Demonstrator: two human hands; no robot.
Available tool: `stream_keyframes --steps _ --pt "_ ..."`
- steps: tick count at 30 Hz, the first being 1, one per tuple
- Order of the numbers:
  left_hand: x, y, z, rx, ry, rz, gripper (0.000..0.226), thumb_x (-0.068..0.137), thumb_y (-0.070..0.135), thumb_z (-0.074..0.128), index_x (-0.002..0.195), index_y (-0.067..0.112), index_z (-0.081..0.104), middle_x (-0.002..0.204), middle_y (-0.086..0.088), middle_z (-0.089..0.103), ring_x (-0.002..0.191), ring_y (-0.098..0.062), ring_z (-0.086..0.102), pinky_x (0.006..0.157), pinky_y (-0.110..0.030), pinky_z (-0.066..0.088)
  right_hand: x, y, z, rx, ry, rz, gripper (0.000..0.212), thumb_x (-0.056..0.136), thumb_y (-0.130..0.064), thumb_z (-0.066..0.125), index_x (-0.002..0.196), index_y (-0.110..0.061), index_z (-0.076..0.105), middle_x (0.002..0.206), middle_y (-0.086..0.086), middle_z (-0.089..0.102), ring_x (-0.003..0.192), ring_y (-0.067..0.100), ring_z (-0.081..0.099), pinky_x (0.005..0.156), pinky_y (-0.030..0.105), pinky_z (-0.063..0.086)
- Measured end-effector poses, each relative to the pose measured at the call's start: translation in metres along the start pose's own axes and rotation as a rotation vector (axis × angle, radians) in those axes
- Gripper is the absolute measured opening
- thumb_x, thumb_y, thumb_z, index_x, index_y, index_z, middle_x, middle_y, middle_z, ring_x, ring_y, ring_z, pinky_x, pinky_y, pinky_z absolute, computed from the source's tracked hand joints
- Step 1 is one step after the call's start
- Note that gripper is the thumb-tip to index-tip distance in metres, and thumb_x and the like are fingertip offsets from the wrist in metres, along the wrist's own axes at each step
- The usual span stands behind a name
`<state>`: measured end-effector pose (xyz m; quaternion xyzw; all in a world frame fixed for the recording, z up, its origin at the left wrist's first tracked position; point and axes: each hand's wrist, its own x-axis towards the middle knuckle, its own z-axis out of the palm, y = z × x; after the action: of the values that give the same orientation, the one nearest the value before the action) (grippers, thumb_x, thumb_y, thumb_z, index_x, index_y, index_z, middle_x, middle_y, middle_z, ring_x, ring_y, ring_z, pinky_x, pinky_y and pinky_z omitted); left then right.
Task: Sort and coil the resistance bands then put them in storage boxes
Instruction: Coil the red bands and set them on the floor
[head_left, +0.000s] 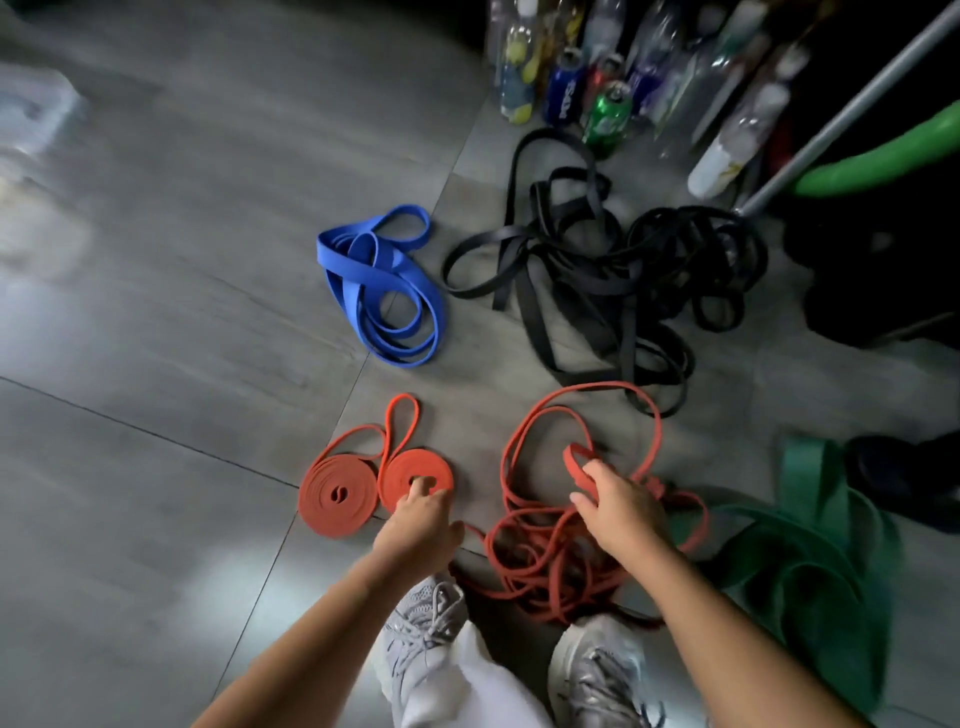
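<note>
Orange coil (434, 469) touched by left hand (418, 519), right hand (618, 506) gripping loose band (575, 462), box (36, 104) blurred

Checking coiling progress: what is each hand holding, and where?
The right hand pinches the loose orange band at its rolled-up start; the left hand only presses on a finished orange coil.

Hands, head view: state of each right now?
Left hand: open, fingertips resting on a coiled orange band.
Right hand: closed, pinching a folded end of the loose orange band.
</note>
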<state>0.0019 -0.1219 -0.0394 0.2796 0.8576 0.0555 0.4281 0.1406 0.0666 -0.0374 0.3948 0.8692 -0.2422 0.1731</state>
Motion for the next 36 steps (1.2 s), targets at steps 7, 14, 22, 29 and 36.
stream_keyframes --steps 7,14,22,29,36 --pt "-0.071 0.095 -0.075 0.026 0.062 0.288 0.028 0.089 0.021 0.053 0.114 0.01 0.062 0.12 -0.014 0.06 0.109 -0.03 0.057 0.09 -0.031 0.044 -0.07 -0.003 -0.093 0.277 0.203 -0.07 0.027 0.087 -0.033 0.063 0.112 -0.024 0.066 0.113 0.004 0.065 0.106 0.028 0.06 0.088 0.033 0.047" --pt "-0.157 0.196 -0.137 -0.121 0.085 0.56 0.032 0.082 0.013 0.07 0.111 0.005 0.063 0.097 -0.016 0.07 0.085 -0.021 0.063 0.084 -0.032 0.048 -0.149 -0.007 -0.186 0.526 0.337 -0.348 0.024 0.087 -0.022 0.065 0.11 -0.016 0.069 0.104 -0.003 0.069 0.101 0.018 0.063 0.089 0.032 0.047" --pt "-0.253 0.257 -0.165 -0.333 0.293 0.762 0.005 0.084 0.016 0.068 0.084 0.021 0.068 0.07 0.002 0.066 0.064 -0.01 0.061 0.061 -0.023 0.049 -0.229 0.002 -0.262 0.772 0.531 -0.439 0.015 0.085 -0.015 0.068 0.097 -0.024 0.066 0.088 -0.005 0.067 0.086 0.018 0.065 0.081 0.029 0.049" --pt "-0.31 0.263 -0.168 -0.508 0.198 0.835 0.013 0.091 0.015 0.061 0.089 0.026 0.066 0.07 0.009 0.07 0.069 -0.001 0.066 0.074 -0.028 0.054 -0.276 -0.003 -0.267 1.04 0.417 -0.493 0.016 0.08 -0.006 0.071 0.087 -0.02 0.065 0.085 -0.001 0.07 0.079 0.009 0.067 0.079 0.023 0.054" --pt "-0.349 0.254 -0.169 -0.685 0.276 0.952 0.02 0.092 0.011 0.057 0.088 0.028 0.068 0.071 0.007 0.07 0.072 -0.006 0.067 0.066 -0.024 0.053 -0.298 -0.02 -0.274 1.144 0.4 -0.602 0.016 0.08 0.0 0.068 0.086 -0.014 0.065 0.075 0.0 0.07 0.07 0.007 0.067 0.067 0.017 0.051"
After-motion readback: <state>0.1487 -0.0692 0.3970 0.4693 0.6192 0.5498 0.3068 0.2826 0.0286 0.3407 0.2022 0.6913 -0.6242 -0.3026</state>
